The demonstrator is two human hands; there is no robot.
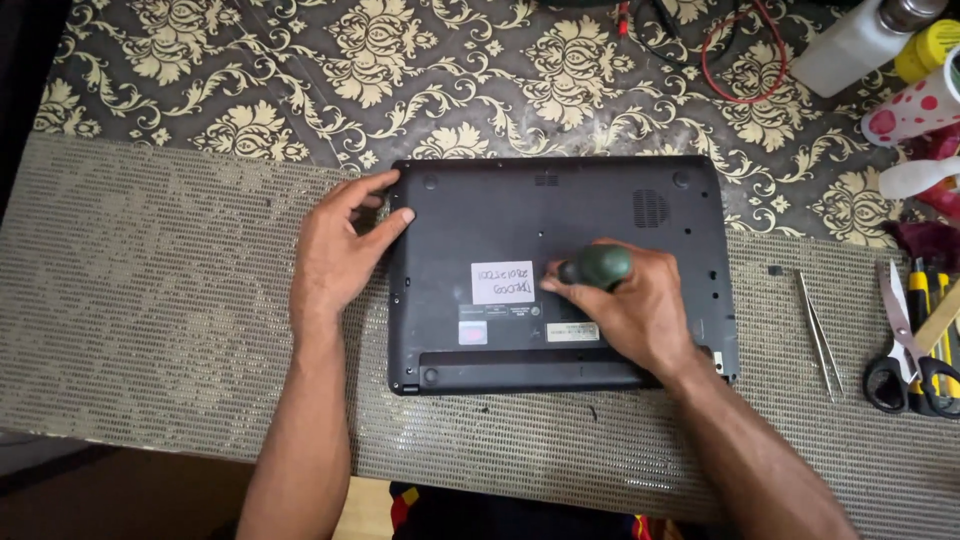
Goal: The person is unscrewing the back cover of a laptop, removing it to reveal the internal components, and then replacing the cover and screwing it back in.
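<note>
Black laptop [560,270] lying underside up at centre of grey mesh mat [150,330], white label on base panel. Left hand [335,250] flat against laptop's left edge, fingers spread, thumb resting on base near corner, gripping nothing. Right hand [630,300] over base middle, fingers closed around green screwdriver handle [598,265]; tip hidden, contact with panel not discernible. Tweezers [820,330] on mat right of laptop, apart. Scissors [905,350] further right. White bottle [860,40] at upper right.
</note>
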